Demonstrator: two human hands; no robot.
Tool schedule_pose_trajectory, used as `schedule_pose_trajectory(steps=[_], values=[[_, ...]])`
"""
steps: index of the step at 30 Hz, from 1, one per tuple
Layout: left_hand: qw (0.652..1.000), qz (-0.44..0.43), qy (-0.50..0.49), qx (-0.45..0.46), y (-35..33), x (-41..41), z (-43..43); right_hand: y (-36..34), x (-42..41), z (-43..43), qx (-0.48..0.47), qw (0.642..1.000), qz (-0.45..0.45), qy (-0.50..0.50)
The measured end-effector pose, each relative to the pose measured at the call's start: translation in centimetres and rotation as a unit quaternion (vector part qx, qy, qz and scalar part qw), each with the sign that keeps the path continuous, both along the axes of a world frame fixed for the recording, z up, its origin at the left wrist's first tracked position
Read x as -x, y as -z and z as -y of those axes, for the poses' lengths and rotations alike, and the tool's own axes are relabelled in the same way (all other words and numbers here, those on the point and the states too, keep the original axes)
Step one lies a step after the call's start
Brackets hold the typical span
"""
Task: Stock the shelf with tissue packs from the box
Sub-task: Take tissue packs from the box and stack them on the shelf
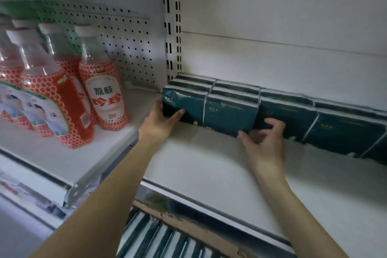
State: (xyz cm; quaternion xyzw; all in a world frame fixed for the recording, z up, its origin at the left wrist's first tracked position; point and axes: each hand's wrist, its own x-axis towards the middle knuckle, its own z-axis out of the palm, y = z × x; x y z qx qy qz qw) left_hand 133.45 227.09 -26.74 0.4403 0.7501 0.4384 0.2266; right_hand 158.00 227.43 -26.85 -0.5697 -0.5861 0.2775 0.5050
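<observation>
Two hands: left hand (pixel 161 120), right hand (pixel 266 140). Four teal tissue packs (pixel 230 115) counted face-on along the shelf (pixel 209 163), plus a sliver of a fifth at the right edge; three rows deep at the left end, full total impossible to tell. At least five bottles (pixel 102 94), the leftmost blurred. One box (pixel 188 224) below, its contents too blurred to count.

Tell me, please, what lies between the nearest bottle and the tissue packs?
In the head view, the stretch from the bottle to the tissue packs is bare white shelf, except for the left hand gripping the packs' left end.
</observation>
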Motion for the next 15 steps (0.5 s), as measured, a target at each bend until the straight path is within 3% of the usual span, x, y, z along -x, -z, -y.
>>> schedule_pose_trajectory(steps=[3, 9, 15], values=[[0.999, -0.039, -0.007, 0.018, -0.16, -0.12, -0.05, -0.28, -0.13, 0.14, 0.004, 1.0, -0.005, -0.002], [1.0, 0.001, -0.007, 0.013, 0.34, 0.16, -0.28, 0.13, -0.01, -0.1, 0.007, 1.0, -0.002, 0.013], [1.0, -0.024, 0.004, 0.008, 0.25, 0.04, -0.17, 0.08, 0.0, -0.12, 0.016, 1.0, 0.007, 0.006]])
